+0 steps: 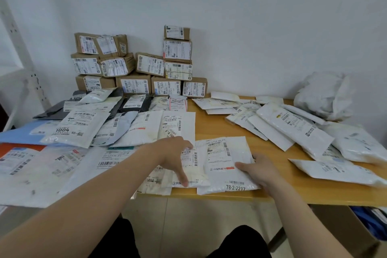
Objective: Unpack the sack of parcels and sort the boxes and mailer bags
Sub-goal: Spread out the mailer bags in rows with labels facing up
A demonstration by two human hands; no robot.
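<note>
Mailer bags cover most of the wooden table, and the one being handled, a white mailer marked 78-2-2217, lies flat at the near edge, at about 6 o'clock on the tabletop. The right hand rests on its right side, fingers spread and flat with the thumb lying across the bag's face; it presses rather than grips. The left hand is open too, palm down, fingers fanned over a smaller white mailer that lies just beside the first bag and partly under its left edge. At 9 o'clock a broad overlapping spread of white, grey and black mailers runs back toward the wall, with a blue one and an orange one at the far left. At 2 to 3 o'clock a second, looser heap of white mailers lies apart from the first, with bare table between them. At 12 o'clock brown cardboard boxes stand stacked against the wall, labels facing out. A crumpled white sack sits at 2 o'clock by the wall.
</note>
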